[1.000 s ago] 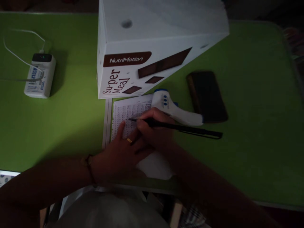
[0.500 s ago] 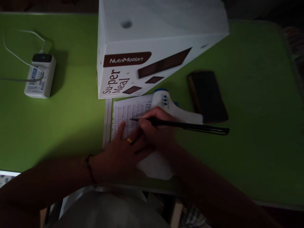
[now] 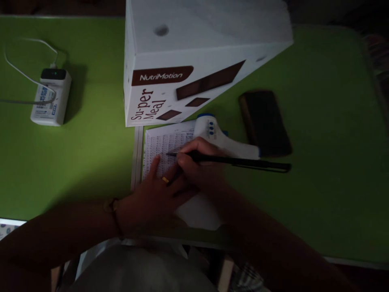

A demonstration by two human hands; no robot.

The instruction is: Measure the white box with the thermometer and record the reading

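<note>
My right hand (image 3: 200, 162) is closed around a black pen (image 3: 246, 162), whose tip rests on or just over a sheet of paper (image 3: 161, 142) covered with rows of small handwriting. Flat on the lower part of that paper lies my left hand (image 3: 161, 190), fingers spread, a gold ring on one of them. Its fingertips reach under or beside my right hand, where they are partly hidden. A white infrared thermometer (image 3: 225, 142) with blue buttons lies across the paper's upper right corner, just beyond my right hand.
A large white carton (image 3: 164, 56) stands behind the paper. To the right of the thermometer lies a dark, phone-like object (image 3: 266, 123). A white power bank (image 3: 51, 99) with a cable is at the left on the green table (image 3: 91, 162). The light is dim.
The pen's rear end has swung very slightly toward me and left, with its tip staying at nearly the same spot. My left hand has not visibly moved.
</note>
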